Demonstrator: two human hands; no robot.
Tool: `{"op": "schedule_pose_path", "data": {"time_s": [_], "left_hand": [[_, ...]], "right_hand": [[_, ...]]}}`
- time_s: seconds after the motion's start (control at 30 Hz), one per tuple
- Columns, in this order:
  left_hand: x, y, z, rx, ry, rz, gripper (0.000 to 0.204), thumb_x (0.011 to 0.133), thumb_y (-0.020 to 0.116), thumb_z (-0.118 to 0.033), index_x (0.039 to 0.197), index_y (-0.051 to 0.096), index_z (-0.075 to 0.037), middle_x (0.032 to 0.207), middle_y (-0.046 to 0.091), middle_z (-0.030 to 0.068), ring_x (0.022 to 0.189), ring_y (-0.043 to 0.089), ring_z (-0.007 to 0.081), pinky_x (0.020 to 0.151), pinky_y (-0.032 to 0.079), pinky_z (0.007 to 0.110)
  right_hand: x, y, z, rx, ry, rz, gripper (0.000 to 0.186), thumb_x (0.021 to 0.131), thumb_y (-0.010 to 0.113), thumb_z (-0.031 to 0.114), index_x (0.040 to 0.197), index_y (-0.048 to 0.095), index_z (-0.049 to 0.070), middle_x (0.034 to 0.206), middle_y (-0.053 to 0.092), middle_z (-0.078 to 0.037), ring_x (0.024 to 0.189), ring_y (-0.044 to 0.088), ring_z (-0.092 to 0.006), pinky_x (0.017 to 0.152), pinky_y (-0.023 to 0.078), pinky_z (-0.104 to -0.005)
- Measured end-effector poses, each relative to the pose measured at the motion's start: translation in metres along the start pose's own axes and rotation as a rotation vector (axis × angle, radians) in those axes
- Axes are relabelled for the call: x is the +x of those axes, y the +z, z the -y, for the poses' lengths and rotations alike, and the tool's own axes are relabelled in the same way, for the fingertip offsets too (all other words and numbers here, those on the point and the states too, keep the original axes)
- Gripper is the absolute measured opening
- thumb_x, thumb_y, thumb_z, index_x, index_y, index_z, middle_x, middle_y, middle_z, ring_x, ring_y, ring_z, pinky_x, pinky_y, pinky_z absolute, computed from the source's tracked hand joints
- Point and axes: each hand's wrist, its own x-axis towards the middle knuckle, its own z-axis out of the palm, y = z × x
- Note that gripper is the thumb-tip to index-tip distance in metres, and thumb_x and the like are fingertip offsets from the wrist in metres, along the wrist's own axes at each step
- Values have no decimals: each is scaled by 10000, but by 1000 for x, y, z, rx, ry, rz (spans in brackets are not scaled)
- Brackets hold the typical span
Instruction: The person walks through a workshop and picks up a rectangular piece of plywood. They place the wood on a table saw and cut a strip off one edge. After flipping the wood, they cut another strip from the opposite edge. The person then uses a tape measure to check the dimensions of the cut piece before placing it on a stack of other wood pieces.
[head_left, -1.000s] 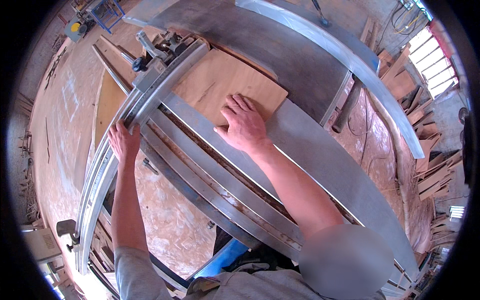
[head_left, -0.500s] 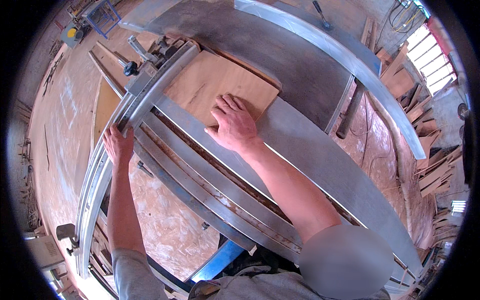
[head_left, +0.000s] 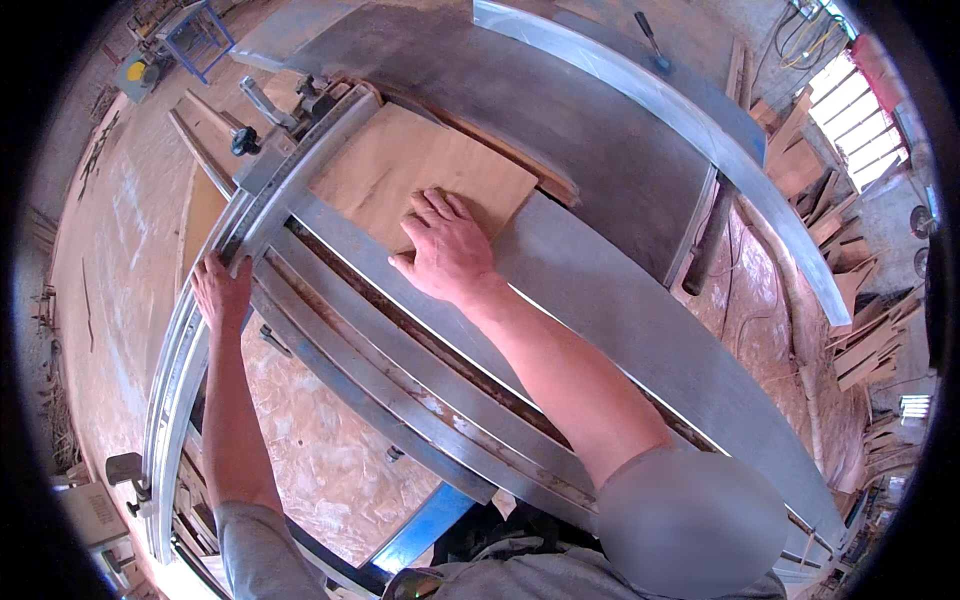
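A brown wooden board (head_left: 400,165) lies flat on the grey metal top (head_left: 620,300) of a sliding table saw. My right hand (head_left: 445,250) presses palm down on the board's near corner, fingers spread. My left hand (head_left: 222,290) grips the edge of the silver crosscut fence (head_left: 300,170), which runs along the board's left side. Both forearms reach in from the lower edge.
Long aluminium rails (head_left: 400,370) of the sliding carriage cross below the hands. A curved silver rip fence (head_left: 700,130) lies at the far right. Sawdust covers the floor (head_left: 110,250) at left. Offcuts of wood (head_left: 850,330) are piled at the right, and a blue frame (head_left: 195,35) stands at the top left.
The board, fence and both hands have slid further away along the saw table. My hands keep the same hold.
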Motion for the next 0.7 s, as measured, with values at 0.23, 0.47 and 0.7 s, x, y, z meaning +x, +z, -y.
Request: {"op": "schedule_pose_path", "data": {"time_s": [0.23,0.47,0.7], "left_hand": [[0,0,-3,11,-9,-9,576,802,687,-424,1191,566,-17,1187,567,193,1150,508,362,991,398,452],[4,2,-2,21,-15,-6,600,804,686,-428,1221,556,-17,1202,566,196,1159,507,360,1002,395,451],[6,5,1,2,-13,21,611,804,681,-433,1229,548,-15,1216,565,195,1162,509,361,1004,397,452]], "right_hand": [[3,3,-3,-16,-1,53,514,780,723,416,1102,610,31,1332,511,-184,1314,400,-325,1130,274,-430],[5,9,-6,-20,-10,27,515,794,712,421,1109,607,28,1330,512,-179,1308,407,-324,1135,270,-429],[8,9,-7,-20,-21,61,572,802,680,472,1128,615,6,1356,495,-193,1305,403,-326,1128,267,-435]]}}
